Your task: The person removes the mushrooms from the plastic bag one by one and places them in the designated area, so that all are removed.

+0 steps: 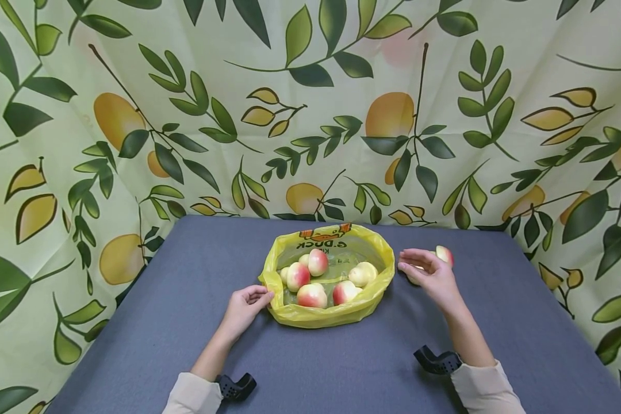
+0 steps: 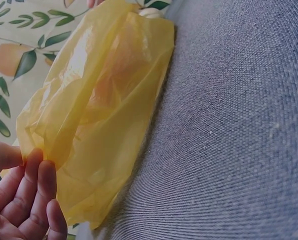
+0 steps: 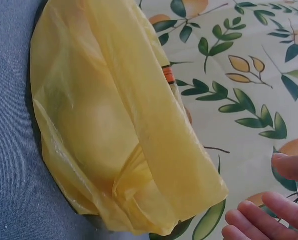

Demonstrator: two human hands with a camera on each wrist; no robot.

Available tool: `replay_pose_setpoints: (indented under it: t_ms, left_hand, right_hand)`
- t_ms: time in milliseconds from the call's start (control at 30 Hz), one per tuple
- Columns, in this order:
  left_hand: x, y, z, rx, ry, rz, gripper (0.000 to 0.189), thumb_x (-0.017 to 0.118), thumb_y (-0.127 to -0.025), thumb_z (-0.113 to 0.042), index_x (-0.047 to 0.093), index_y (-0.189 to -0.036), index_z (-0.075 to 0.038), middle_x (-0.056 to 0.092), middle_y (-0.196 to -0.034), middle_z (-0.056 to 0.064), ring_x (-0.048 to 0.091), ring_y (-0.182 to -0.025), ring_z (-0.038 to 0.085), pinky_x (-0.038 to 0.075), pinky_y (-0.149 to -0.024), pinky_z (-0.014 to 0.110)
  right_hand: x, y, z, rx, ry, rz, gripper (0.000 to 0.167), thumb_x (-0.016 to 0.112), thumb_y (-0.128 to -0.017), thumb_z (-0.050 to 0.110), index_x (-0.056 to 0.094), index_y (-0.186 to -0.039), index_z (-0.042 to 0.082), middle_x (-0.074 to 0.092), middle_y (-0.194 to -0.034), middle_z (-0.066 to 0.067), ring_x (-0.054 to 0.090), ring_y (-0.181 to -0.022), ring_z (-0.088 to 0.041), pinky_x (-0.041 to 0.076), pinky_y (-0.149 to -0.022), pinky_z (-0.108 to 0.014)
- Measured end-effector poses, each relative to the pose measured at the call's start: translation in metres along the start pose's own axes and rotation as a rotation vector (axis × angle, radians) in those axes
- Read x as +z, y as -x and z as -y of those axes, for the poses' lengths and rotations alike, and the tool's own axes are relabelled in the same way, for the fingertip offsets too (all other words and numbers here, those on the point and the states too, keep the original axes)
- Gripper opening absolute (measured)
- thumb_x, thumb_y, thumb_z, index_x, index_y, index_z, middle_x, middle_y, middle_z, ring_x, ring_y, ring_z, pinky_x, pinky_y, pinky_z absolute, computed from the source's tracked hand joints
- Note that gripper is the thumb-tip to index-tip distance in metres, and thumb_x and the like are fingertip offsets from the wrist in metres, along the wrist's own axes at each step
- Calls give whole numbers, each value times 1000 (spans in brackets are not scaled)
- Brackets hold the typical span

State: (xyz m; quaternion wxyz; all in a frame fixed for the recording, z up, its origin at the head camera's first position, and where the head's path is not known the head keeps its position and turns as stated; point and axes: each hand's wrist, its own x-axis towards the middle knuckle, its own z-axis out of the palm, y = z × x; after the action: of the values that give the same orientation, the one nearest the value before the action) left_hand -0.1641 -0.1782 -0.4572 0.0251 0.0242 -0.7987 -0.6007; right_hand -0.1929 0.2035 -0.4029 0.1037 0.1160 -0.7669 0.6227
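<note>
A yellow plastic bag [image 1: 318,319] with printed lettering stands on the table, its mouth spread wide and its rim folded over. Inside lie several round peaches [image 1: 312,295], pale yellow with red blushes. At the bag's left rim, my left hand [image 1: 246,306] pinches the plastic between thumb and fingertips; the left wrist view shows this pinch on the yellow bag [image 2: 99,125]. My right hand [image 1: 434,279] is just off the bag's right side, fingers loosely extended and holding nothing. Behind it, partly hidden by the hand, is a red and pale peach [image 1: 444,255].
A dark blue-grey cloth [image 1: 336,368] covers the table. Beyond its back edge hangs a curtain [image 1: 341,155] printed with leaves and fruit. Black wrist mounts [image 1: 437,361] sit at both cuffs.
</note>
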Motion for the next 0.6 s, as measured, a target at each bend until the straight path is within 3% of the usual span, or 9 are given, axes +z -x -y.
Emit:
replay_pose_setpoints:
  t_ms: [600]
  left_hand:
    - [0,0,1,6,1,3,16,68,-87,-4,67,-95,10,72,-85,18,64,-68,5,55,-67,21]
  right_hand:
    - [-11,-6,-12,101,110,-16,44,68,-90,17,55,-121,-12,63,-93,32,64,-90,9,50,-77,-5]
